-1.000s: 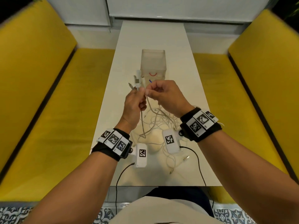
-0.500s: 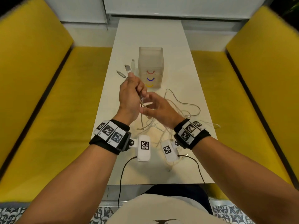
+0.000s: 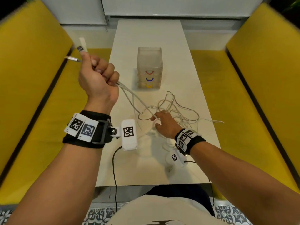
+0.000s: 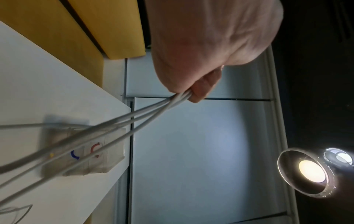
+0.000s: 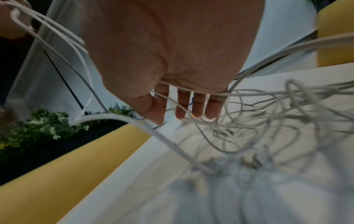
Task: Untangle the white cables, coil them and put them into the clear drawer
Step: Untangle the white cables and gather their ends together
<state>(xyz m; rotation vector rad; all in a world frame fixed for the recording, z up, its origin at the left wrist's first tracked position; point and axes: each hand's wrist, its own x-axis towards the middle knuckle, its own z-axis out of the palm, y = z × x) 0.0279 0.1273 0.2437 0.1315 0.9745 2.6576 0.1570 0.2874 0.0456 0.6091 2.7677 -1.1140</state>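
Head view: the left hand (image 3: pixel 97 78) is raised at 10 o'clock from the table (image 3: pixel 149 168) centre, closed in a fist around several white cables (image 3: pixel 175 109). Connector ends (image 3: pixel 81 47) project from the top of the fist. Three strands run taut from the fist toward 4 o'clock, down to the right hand (image 3: pixel 164 124). The right hand lies low over the tangle with fingers extended and spread, strands passing between them. The remaining cable lies in loose loops on the table at 3 o'clock from this hand. The clear drawer unit (image 3: pixel 149 67) stands upright at 12 o'clock from the tangle, well apart from both hands, with all drawers closed; its handles are red, blue and yellow from top to bottom.

Left wrist view: the left hand (image 4: pixel 201 50) has its fingers (image 4: pixel 203 87) curled tight around three cable strands (image 4: pixel 118 122), which leave toward 8 o'clock across the drawer unit (image 4: pixel 113 154).

Right wrist view: the right hand (image 5: pixel 162 50) shows straight, separated fingers (image 5: pixel 182 104), with strands crossing the palm base. The tangle (image 5: pixel 268 121) lies on the table at 4 o'clock.
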